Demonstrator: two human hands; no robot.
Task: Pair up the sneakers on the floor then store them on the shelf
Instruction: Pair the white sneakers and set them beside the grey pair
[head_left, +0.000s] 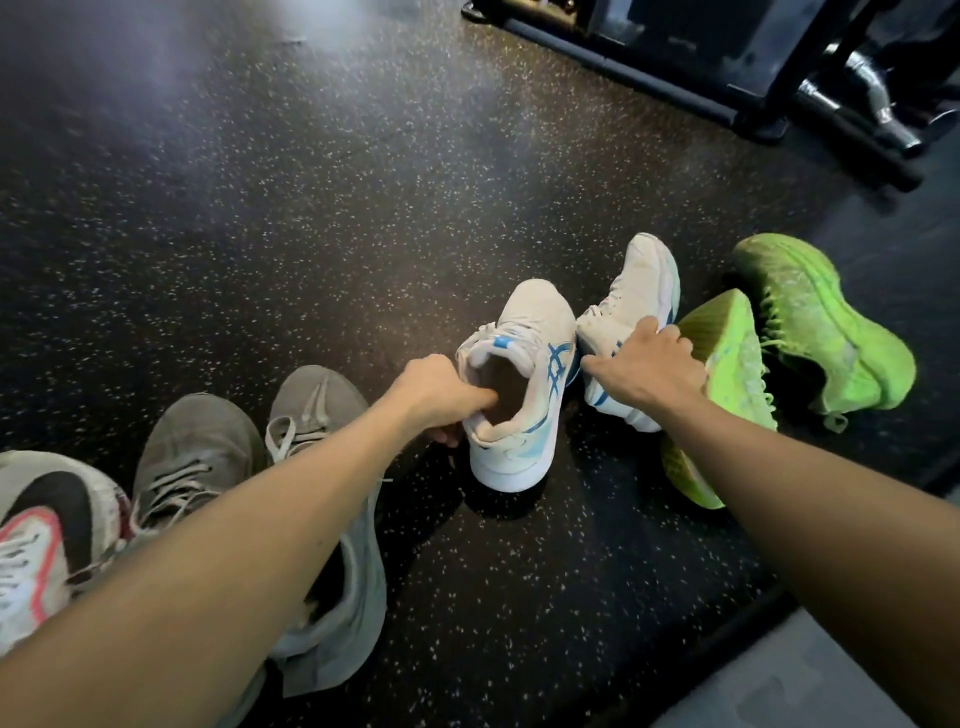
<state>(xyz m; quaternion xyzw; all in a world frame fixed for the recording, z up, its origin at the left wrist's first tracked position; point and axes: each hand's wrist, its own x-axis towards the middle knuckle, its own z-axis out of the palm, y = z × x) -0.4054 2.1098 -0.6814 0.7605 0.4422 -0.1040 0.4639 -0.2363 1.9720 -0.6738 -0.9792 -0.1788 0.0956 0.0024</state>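
White-and-blue sneakers at frame centre, one in each hand, toes toward the top of the frame.

Grey pair (249, 457) sits lower left. Left hand (436, 395) pinches the collar of the nearer white sneaker (519, 384), fingers (480, 400) inside its mouth; its long axis runs heel-near, toe-far. Just right, the right hand (649, 369) lies over the heel of its mate (628, 296), grip hidden. Lime sneakers (810, 322) crowd the right. Blue side stripes show; no readable writing. No shelf visible.

- White-and-blue sneaker (519, 384) gripped at the collar by left hand (436, 397), thumb inside.
- Second white-and-blue sneaker (631, 306) covered by right hand (649, 371).
- Neon green sneakers (810, 322) just beside; grey sneakers (200, 452) lined up left on speckled floor (311, 208).
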